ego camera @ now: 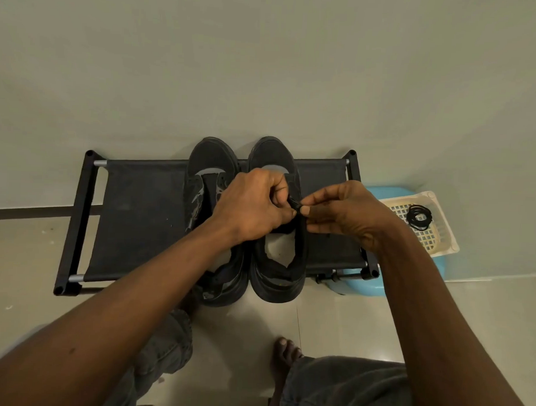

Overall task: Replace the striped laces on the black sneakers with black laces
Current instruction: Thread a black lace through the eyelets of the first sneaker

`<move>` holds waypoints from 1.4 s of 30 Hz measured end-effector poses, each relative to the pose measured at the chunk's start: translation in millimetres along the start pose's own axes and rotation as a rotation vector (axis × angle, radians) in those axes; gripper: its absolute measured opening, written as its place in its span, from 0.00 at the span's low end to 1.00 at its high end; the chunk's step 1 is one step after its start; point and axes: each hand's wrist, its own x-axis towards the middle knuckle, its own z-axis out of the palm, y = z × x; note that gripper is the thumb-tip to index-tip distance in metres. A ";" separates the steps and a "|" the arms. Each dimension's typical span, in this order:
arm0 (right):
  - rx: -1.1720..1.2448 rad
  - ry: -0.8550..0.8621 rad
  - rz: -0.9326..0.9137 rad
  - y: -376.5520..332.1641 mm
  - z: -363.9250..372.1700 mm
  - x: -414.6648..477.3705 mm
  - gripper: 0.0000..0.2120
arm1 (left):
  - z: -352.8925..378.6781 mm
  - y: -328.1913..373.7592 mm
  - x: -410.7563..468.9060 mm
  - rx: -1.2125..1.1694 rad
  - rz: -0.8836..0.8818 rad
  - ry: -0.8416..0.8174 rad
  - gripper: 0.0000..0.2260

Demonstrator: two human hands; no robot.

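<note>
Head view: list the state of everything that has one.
left hand, grips the black lace.
right hand, pinches the same lace.
black lace, held over the right sneaker.
right sneaker, upright on the rack.
left sneaker, upright beside it.
coiled lace, lying in the basket.
basket, resting on the blue stool.

The carrying surface is a black rack (138,216) with a fabric shelf stretched between tube ends. It stands on the floor (317,320) against the wall. Two black sneakers lie directly on the shelf, side by side, toes toward the wall, heels past the near edge. The left sneaker (212,161) lies just left of and beneath the left hand (254,202). The right sneaker (271,151) lies directly below both hands. Right of the right hand (345,211), a blue plastic stool (367,285) stands on the floor just beside the rack end and carries a cream basket (423,235). Nearer than the hands, a bare foot (286,352) rests on the floor.
</note>
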 end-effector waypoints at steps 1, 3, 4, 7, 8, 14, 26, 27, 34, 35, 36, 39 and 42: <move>-0.002 -0.006 -0.005 -0.5 -0.7 -0.2 0.05 | 0.8 0.7 -0.4 0.008 -0.003 0.018 0.14; 0.000 -0.018 -0.007 -0.8 -1.4 -0.6 0.05 | 3.6 1.3 -3.0 0.019 -0.008 0.063 0.14; 0.003 -0.020 -0.007 -0.4 -1.7 -0.1 0.06 | 5.0 1.3 -4.4 0.012 -0.010 0.082 0.15; 0.011 -0.030 -0.009 0.4 -1.5 0.7 0.06 | 8.8 0.0 -8.5 -0.080 -0.022 0.098 0.15; 0.013 -0.032 -0.007 1.0 -1.3 1.5 0.06 | 9.7 -1.0 -9.0 -0.112 -0.023 0.099 0.15; 0.039 -0.039 0.015 4.2 0.2 5.1 0.07 | 5.1 -7.5 -6.4 0.049 0.161 0.103 0.14; -0.218 0.020 -0.094 6.5 9.9 6.7 0.05 | -0.1 -18.3 1.2 0.155 0.209 0.121 0.17; -0.214 0.028 -0.106 6.4 10.9 4.7 0.07 | -0.3 -17.6 0.4 0.158 0.209 0.127 0.17; -0.275 0.605 -0.291 20.6 18.0 -15.7 0.08 | 0.5 -19.8 -7.7 0.169 0.124 0.164 0.19; -0.286 0.676 -0.340 20.2 22.1 -24.2 0.08 | 0.1 -18.8 -10.5 0.174 0.106 0.175 0.20; -0.261 0.724 -0.394 18.6 25.9 -34.3 0.08 | -0.4 -17.2 -14.1 0.187 0.097 0.194 0.21; -0.071 0.790 -0.508 10.1 33.8 -62.1 0.05 | 1.9 -12.9 -29.2 0.270 0.103 0.233 0.24; 0.260 0.756 -0.564 -0.6 38.2 -90.1 0.05 | 7.5 -12.2 -49.7 0.342 0.085 0.197 0.28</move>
